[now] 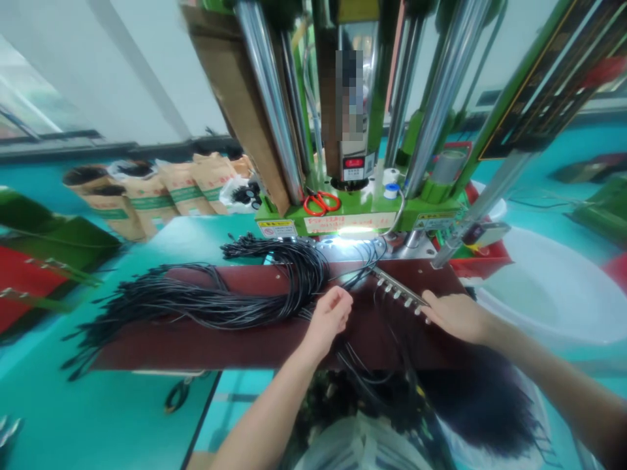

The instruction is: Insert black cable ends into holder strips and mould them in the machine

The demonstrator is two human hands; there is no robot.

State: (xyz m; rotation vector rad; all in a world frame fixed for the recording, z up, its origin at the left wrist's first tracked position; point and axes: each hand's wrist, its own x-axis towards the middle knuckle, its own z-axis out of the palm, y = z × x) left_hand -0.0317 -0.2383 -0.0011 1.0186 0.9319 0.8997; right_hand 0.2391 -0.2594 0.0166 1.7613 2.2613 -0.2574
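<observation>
My right hand [454, 316] grips the near end of a metal bar [399, 289] with several short pegs along its side. The bar slants up and left over a brown board [274, 346]. My left hand [334, 310] is closed, thumb against fingers, above the board's middle; whatever may be in it is hidden. Just left of that hand lies a thick bundle of black cables [220, 307], curving round toward the machine. A few thin black cables [362, 277] run near the bar's far end toward the lit metal plate [337, 247].
A green press machine [289, 228] with steel columns stands ahead, red-handled scissors [322, 203] on its ledge. Paper sacks [151, 196] stand at the left. On the right are a red bin [482, 264] and a white tub [553, 287]. Dark strands [484, 405] hang below the board.
</observation>
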